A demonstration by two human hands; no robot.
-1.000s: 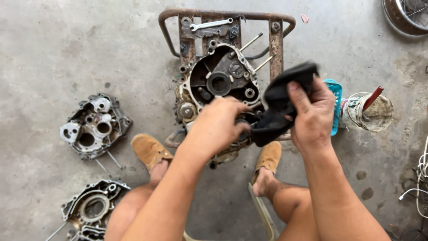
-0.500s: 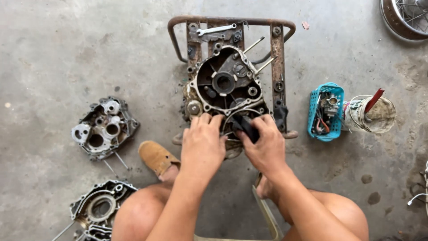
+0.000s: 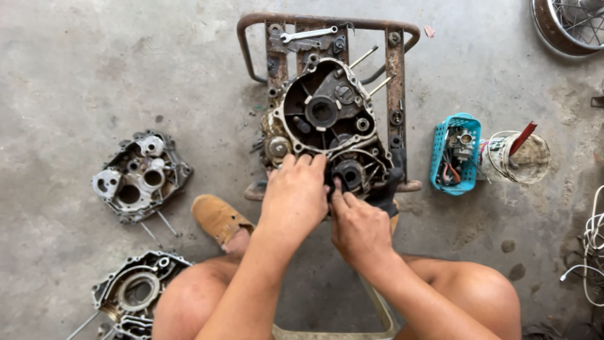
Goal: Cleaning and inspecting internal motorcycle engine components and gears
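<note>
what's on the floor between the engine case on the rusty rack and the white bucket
In the head view, a blue basket of small parts sits between the engine case and bucket.

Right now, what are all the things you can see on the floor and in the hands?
Engine case: one, dark grey, top centre on the rack, both hands at its lower edge.
Rack: one, rusty brown, under the engine case.
Wrench: one, silver, on the rack's top.
Black rag: one, by the right hand at the case's lower right.
Case halves: two, grey, at left, one mid-left, one bottom-left.
Basket: one, turquoise, right of the rack, holding small parts.
Pot: one, dirty white, red-handled tool inside, beside the basket.
Wheel: one, metal, top right corner.
Cables: white, right edge.
Shoe: tan, left of the arms.
Left hand: on the case.
Right hand: on the case.
</note>
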